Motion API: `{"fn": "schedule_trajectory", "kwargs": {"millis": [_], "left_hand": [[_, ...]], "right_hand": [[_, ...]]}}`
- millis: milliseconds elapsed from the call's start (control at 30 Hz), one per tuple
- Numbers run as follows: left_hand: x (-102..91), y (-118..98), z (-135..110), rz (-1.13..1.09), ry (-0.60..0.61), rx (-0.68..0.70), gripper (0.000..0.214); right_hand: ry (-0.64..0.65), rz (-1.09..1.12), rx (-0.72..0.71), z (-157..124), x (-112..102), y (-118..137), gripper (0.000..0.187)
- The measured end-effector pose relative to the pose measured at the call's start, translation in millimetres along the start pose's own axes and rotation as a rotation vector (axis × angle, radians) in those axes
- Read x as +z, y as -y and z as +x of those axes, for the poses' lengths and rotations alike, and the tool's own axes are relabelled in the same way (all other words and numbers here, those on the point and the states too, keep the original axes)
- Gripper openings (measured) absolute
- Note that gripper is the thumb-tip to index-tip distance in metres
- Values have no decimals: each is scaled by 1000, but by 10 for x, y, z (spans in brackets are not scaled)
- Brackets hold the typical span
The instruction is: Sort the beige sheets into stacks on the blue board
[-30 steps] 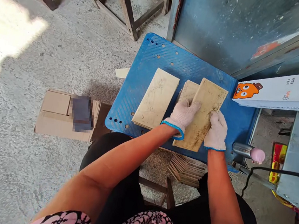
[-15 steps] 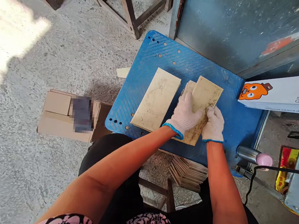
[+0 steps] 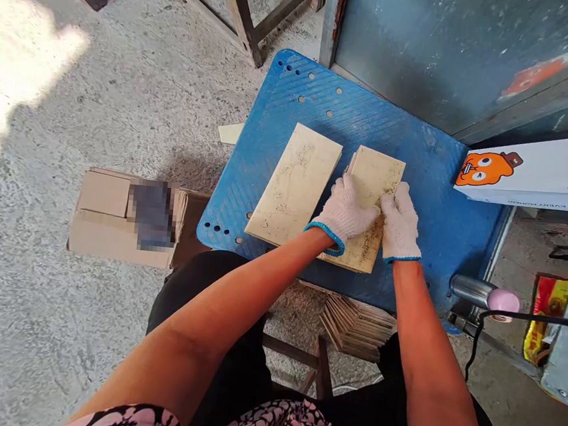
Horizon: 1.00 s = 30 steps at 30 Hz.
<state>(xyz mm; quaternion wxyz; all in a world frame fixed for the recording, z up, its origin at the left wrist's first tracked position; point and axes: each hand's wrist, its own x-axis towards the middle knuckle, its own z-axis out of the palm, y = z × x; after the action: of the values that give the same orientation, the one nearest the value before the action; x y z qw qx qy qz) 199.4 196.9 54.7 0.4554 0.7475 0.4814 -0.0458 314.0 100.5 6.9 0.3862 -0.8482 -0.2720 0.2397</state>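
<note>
I list: first stack [image 3: 294, 180] laid flat, second stack [image 3: 377, 170] clasped by my left grip [image 3: 344, 209] and right grip [image 3: 401, 223], lower pile [image 3: 356, 328] untouched.

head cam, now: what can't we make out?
- Head view: board count in the stack between the hands; left hand covers part of its side.
- Head view: dark item on the carton; blurred into blocks.
- Head view: far end of the white box; cut off by the right edge.
- Head view: upper ends of the boards below; hidden by the blue table.
</note>
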Motion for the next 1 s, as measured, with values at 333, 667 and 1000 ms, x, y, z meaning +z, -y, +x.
{"fn": "schedule_trajectory", "kwargs": {"millis": [333, 667, 1000], "left_hand": [[64, 73, -26, 181, -24, 108, 92], [-27, 13, -93, 153, -28, 135, 85], [-183, 16, -190, -66, -66, 208, 73]], "right_hand": [[86, -316, 152, 71, -173, 169, 71], [-135, -272, -23, -459, -664, 497, 40], [507, -513, 230, -1834, -68, -375, 50]]}}
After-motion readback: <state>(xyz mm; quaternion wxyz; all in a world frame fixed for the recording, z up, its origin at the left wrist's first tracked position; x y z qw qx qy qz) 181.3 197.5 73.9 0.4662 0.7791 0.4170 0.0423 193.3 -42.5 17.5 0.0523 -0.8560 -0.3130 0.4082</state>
